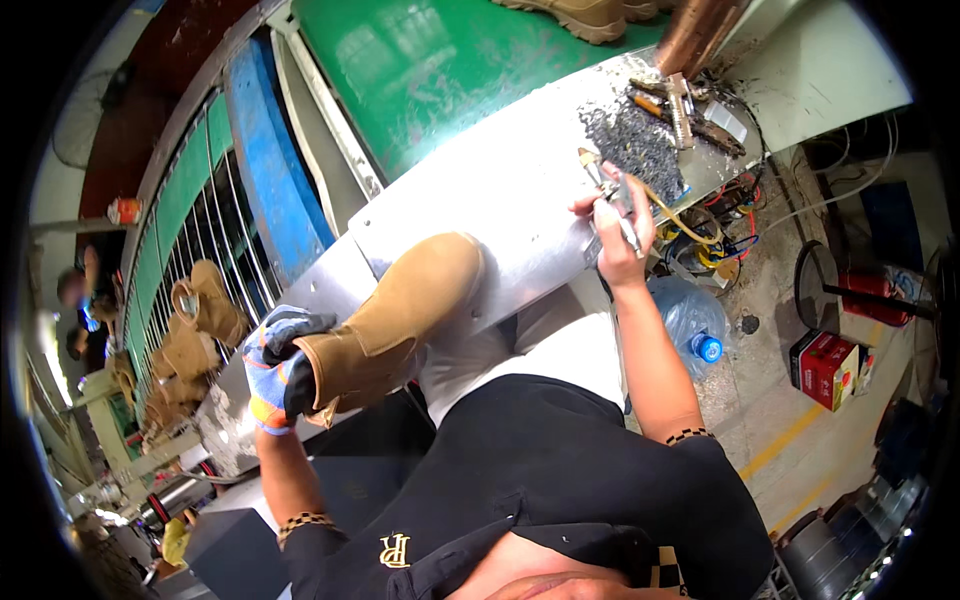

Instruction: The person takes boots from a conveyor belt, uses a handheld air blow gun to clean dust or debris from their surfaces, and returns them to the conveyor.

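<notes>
My left hand (277, 365), in a blue, orange and black work glove, grips the ankle opening of a tan suede boot (400, 315). The boot lies with its toe resting on a slanted metal work surface (500, 190). My right hand (615, 230) is bare and holds a slim metal hand tool (608, 190) with a yellowish hose trailing from it, just over the metal surface to the right of the boot's toe. The two hands are well apart.
A green conveyor belt (430, 60) carries another tan boot (575, 15) at the top. More boots (200, 310) sit on a wire rack at the left. Tools and dark debris (640, 145) lie on the metal surface. A blue water jug (690, 320), red box (828, 368) and cables are on the floor right.
</notes>
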`<action>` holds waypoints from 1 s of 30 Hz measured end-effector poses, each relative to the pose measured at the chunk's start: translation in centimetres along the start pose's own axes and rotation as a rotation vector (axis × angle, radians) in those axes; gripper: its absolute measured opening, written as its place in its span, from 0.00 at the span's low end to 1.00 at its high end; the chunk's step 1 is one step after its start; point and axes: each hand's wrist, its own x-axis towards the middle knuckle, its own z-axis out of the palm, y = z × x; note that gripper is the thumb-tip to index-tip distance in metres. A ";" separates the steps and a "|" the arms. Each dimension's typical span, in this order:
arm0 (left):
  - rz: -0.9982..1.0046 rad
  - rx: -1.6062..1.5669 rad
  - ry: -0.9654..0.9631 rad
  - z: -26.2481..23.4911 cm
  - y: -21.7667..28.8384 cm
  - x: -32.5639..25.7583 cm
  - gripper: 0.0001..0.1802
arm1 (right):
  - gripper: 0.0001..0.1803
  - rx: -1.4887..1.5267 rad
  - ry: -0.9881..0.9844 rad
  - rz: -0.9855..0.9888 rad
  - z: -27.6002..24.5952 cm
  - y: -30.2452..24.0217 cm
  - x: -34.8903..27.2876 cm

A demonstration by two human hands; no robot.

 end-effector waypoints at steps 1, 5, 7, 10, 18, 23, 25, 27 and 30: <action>-0.021 -0.062 0.117 1.0 0.0 1.0 0.17 | 0.26 -0.009 -0.002 -0.027 -0.2 0.1 0.0; -0.033 -0.411 0.199 4.5 -0.9 10.9 0.22 | 0.26 -0.007 -0.016 -0.048 -0.4 0.3 0.1; 0.040 -0.464 0.183 8.7 2.5 18.8 0.19 | 0.23 0.038 0.072 -0.091 0.0 0.1 0.5; 0.054 -0.597 0.223 13.3 5.9 30.4 0.17 | 0.23 0.091 0.043 -0.037 0.4 -0.3 0.8; 0.085 0.663 -0.187 8.3 -1.9 31.9 0.39 | 0.27 0.119 0.051 -0.009 0.9 -0.6 0.1; -0.404 1.046 0.392 -14.6 -11.4 17.3 0.45 | 0.32 -0.010 0.045 -0.038 0.9 -0.8 -0.2; -0.533 1.427 0.736 -22.6 -16.1 8.4 0.49 | 0.31 0.028 0.035 -0.008 1.4 -1.0 -0.2; -0.839 1.264 0.760 -28.1 -21.7 1.5 0.49 | 0.31 -0.009 0.023 -0.008 1.5 -0.9 0.0; -0.904 0.570 0.882 -29.9 -29.5 -1.4 0.48 | 0.30 0.031 0.039 0.015 1.7 -0.9 0.2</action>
